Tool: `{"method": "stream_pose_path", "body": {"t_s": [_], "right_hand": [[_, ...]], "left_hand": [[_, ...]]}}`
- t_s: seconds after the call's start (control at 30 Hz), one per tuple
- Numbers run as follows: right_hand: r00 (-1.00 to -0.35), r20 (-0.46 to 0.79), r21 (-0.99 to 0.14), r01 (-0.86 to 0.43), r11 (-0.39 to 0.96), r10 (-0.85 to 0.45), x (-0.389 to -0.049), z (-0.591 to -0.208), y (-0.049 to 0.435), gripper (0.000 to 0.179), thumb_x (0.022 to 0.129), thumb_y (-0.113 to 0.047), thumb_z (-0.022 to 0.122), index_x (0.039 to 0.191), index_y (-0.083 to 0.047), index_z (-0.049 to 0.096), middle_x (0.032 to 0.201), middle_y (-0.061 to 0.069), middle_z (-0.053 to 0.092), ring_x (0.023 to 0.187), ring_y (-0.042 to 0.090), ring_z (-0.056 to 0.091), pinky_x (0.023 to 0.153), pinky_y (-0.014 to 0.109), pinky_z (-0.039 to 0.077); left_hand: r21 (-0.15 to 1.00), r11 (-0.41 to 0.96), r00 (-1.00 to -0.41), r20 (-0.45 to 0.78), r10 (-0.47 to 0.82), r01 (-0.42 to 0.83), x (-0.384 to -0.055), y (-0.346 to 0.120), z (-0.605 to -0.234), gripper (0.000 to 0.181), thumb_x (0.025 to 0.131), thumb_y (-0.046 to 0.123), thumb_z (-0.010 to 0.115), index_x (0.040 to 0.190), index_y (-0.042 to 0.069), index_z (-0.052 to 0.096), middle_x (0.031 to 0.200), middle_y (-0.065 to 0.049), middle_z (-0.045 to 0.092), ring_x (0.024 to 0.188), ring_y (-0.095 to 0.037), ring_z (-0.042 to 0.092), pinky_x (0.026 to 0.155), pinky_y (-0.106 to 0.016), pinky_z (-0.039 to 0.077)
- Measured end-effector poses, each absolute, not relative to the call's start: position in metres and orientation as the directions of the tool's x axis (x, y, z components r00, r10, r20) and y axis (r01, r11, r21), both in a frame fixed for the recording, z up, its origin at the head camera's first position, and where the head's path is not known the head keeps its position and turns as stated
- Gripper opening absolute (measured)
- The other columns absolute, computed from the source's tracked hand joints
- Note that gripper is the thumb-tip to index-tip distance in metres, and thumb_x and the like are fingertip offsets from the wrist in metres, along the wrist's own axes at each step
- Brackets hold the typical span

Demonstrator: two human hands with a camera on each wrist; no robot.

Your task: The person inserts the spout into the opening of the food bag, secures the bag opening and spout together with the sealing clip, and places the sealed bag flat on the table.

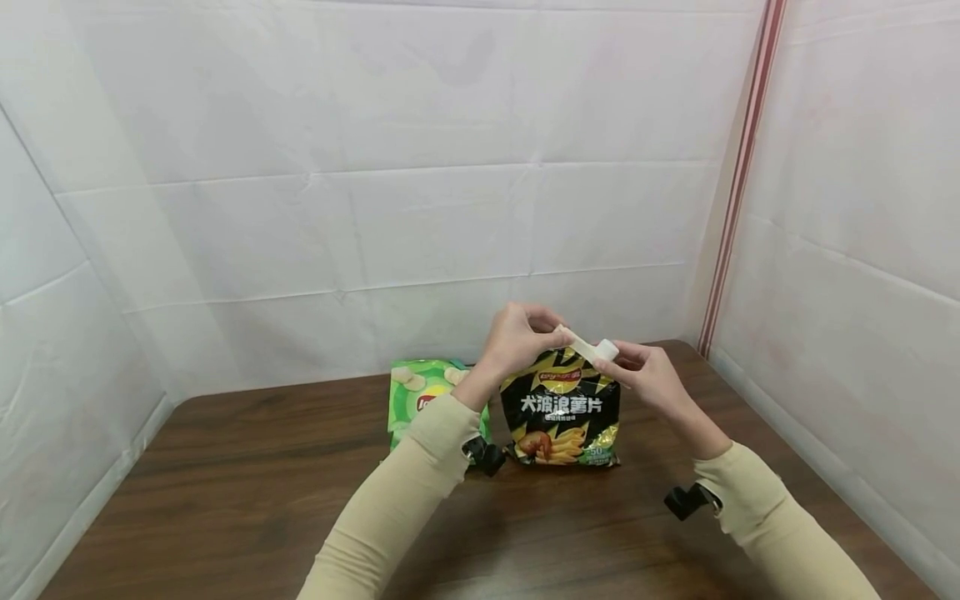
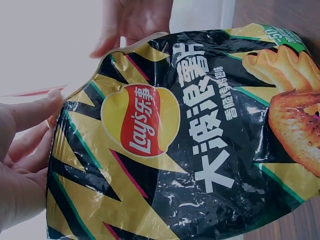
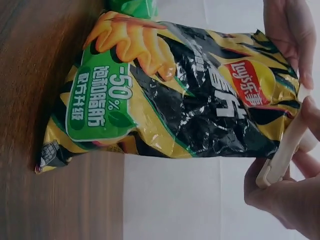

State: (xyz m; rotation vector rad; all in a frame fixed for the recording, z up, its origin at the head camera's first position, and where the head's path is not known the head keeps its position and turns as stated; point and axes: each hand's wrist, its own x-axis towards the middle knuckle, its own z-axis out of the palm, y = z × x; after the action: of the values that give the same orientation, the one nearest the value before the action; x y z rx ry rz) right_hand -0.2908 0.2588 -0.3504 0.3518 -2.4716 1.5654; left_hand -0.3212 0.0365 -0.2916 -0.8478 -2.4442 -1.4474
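Note:
A black and gold Lay's potato chip bag [image 1: 562,425] stands upright on the table, its printed front towards me. Along its top edge lies a cream-white bag clip [image 3: 286,150], a long narrow bar with a round white knob [image 1: 608,350] towards its right end. My left hand [image 1: 519,337] pinches the top of the bag between thumb and fingers, right at the clip's left end. With thumb and fingers my right hand [image 1: 647,377] grips the clip at its right end, beside the knob. In the left wrist view, the bag [image 2: 200,140] hides part of the right hand.
Left of the black bag, a green Lay's bag [image 1: 408,404] stands close by, partly behind my left forearm. Brown wood tabletop [image 1: 262,475] extends around both. White sheeting [image 1: 420,217] forms walls at the back and sides, with a red-striped edge [image 1: 742,183] at the right corner.

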Motion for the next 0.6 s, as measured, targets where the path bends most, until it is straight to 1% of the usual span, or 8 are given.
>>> {"method": "stream_pose_path", "body": {"t_s": [0.1,0.23,0.33,0.43,0.47,0.5,0.6], "right_hand": [[-0.934,0.336,-0.854,-0.356,0.38,-0.12,-0.291,-0.3535,0.2606,0.046,0.089,-0.028,0.067,0.127,-0.003,0.06,0.106,0.011,0.067,0.081,0.003,0.063,0.061,0.023,0.048],[-0.912,0.386,-0.843,-0.409,0.351,-0.137,-0.2888,-0.3571,0.2619,0.043,0.09,-0.024,0.066,0.126,-0.002,0.06,0.112,0.015,0.065,0.089,0.002,0.065,0.071,0.021,0.052],[-0.905,0.402,-0.84,-0.424,0.338,-0.138,-0.2872,-0.3581,0.2617,0.04,0.091,-0.021,0.065,0.126,-0.002,0.06,0.108,0.009,0.067,0.088,0.002,0.065,0.072,0.021,0.052],[-0.897,0.419,-0.836,-0.441,0.327,-0.137,-0.2864,-0.3578,0.2607,0.038,0.09,-0.019,0.066,0.124,-0.002,0.062,0.1,-0.004,0.068,0.085,0.004,0.065,0.07,0.022,0.052],[-0.895,0.424,-0.835,-0.446,0.323,-0.138,-0.2864,-0.3576,0.2607,0.038,0.09,-0.019,0.066,0.123,-0.001,0.062,0.099,-0.007,0.068,0.085,0.004,0.065,0.07,0.022,0.052],[-0.894,0.427,-0.834,-0.447,0.322,-0.136,-0.286,-0.3573,0.2605,0.037,0.09,-0.019,0.066,0.123,-0.002,0.062,0.097,-0.008,0.068,0.084,0.005,0.065,0.069,0.022,0.052],[-0.892,0.43,-0.83,-0.451,0.329,-0.139,-0.2859,-0.3576,0.2606,0.037,0.091,-0.02,0.065,0.123,-0.002,0.062,0.098,-0.008,0.067,0.084,0.005,0.065,0.07,0.022,0.052]], "left_hand": [[0.751,0.351,-0.818,0.428,0.385,0.559,-0.3205,0.0382,-0.2923,0.012,0.082,0.02,0.075,0.089,0.01,0.075,0.082,-0.005,0.074,0.074,-0.01,0.067,0.066,-0.023,0.051],[0.756,0.329,-0.811,0.438,0.388,0.565,-0.3201,0.0404,-0.2942,0.014,0.082,0.021,0.075,0.09,0.01,0.075,0.083,-0.006,0.074,0.074,-0.01,0.067,0.066,-0.022,0.051],[0.759,0.312,-0.805,0.444,0.394,0.572,-0.3197,0.0409,-0.2958,0.014,0.083,0.021,0.074,0.091,0.009,0.075,0.084,-0.006,0.073,0.073,-0.01,0.067,0.065,-0.022,0.051],[0.753,0.297,-0.792,0.457,0.405,0.587,-0.3189,0.0408,-0.2959,0.014,0.083,0.019,0.073,0.091,0.008,0.075,0.083,-0.008,0.074,0.072,-0.01,0.068,0.062,-0.021,0.05],[0.747,0.296,-0.786,0.464,0.409,0.595,-0.3187,0.0408,-0.2957,0.013,0.084,0.019,0.073,0.091,0.008,0.075,0.083,-0.008,0.074,0.071,-0.01,0.068,0.061,-0.02,0.05],[0.738,0.296,-0.778,0.471,0.416,0.606,-0.3185,0.041,-0.2955,0.013,0.085,0.019,0.072,0.091,0.008,0.075,0.084,-0.008,0.074,0.07,-0.009,0.067,0.059,-0.019,0.048],[0.702,0.312,-0.751,0.486,0.447,0.64,-0.3172,0.0403,-0.2947,0.017,0.087,0.019,0.069,0.098,0.007,0.075,0.088,-0.008,0.074,0.072,-0.01,0.068,0.057,-0.019,0.048]]}}
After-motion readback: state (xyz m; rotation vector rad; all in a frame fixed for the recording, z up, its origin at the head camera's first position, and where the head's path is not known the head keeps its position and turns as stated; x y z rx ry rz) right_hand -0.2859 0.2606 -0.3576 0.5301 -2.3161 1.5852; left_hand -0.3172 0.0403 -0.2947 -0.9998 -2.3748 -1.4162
